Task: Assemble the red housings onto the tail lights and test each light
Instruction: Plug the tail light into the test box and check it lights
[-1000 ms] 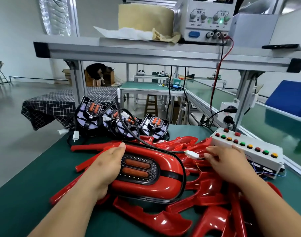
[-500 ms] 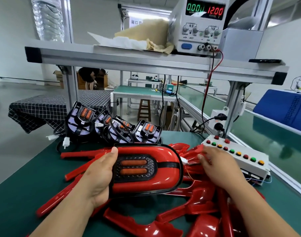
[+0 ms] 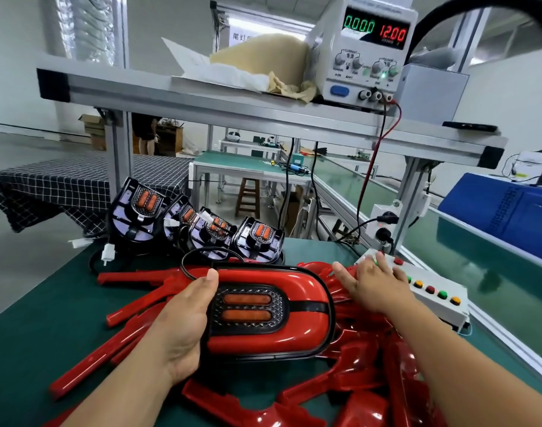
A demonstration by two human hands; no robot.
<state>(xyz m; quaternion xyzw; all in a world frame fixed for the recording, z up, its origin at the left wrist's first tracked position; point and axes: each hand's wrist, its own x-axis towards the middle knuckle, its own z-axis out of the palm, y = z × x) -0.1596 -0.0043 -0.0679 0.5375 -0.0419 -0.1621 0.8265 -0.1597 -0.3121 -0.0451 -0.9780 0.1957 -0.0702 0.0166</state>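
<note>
A: Head cam. What does the light look like?
B: The assembled tail light lies sideways, lens up. Glossy red oval housing w/ a black textured bezel, 2 orange bars stacked in it, and a black band running to the rt end. A black cable loops off its top-left edge. It sits on the pile of loose red housings, mid green desk, right in front of me.
A: Hands?
B: My left hand grips the light's left end, thumb on the top edge, the rest wrapped round it. My right hand holds nothing: fingers straight and spread, tips on the left end of the white button box.
A: Anything you can't see?
B: My left fingers are hidden under the housing. Can't tell if a button is actually pressed, or if the bars are lit. The pile runs off the bottom of frame. The power supply on the shelf above reads 0.000 and 12.00.
A: Counts?
B: 1 assembled light. 4 bare tail lights w/o housings, propped in a row at the desk's far edge. Loose housings are too tangled to count. Buttons: 6 in plain view (2 red, 2 green, 2 yellow), others under my hand.
</note>
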